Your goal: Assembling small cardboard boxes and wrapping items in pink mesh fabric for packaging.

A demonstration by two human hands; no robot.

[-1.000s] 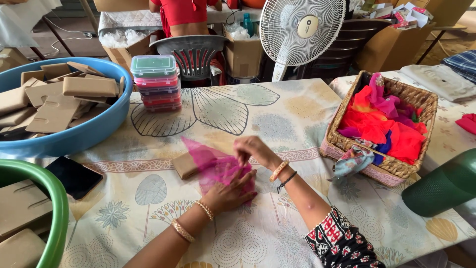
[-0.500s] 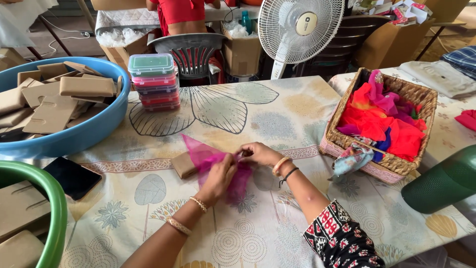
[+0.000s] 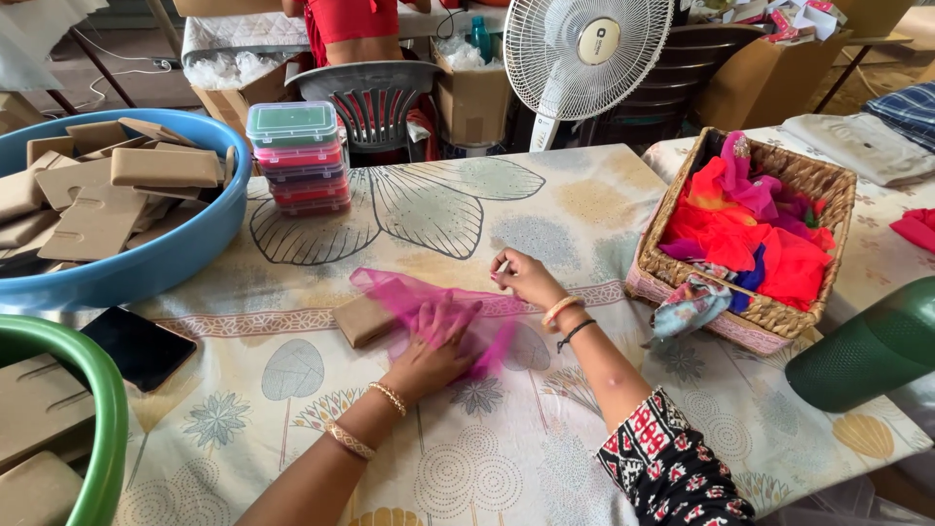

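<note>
While left hand (image 3: 438,343) flattens sheer pink fabric square (image 3: 429,307) over brown cardboard piece (image 3: 362,319), right hand (image 3: 526,280) pinches fabric edge; wrapping barely begun.

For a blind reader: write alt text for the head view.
The left hand presses a sheer pink cloth over a brown card on a leaf-patterned table while the right hand pinches its edge. A wicker basket of bright fabrics stands right.

Sheer pink cloth (image 3: 429,307) spread flat, apparently partly covering brown cardboard piece (image 3: 362,319)
</note>
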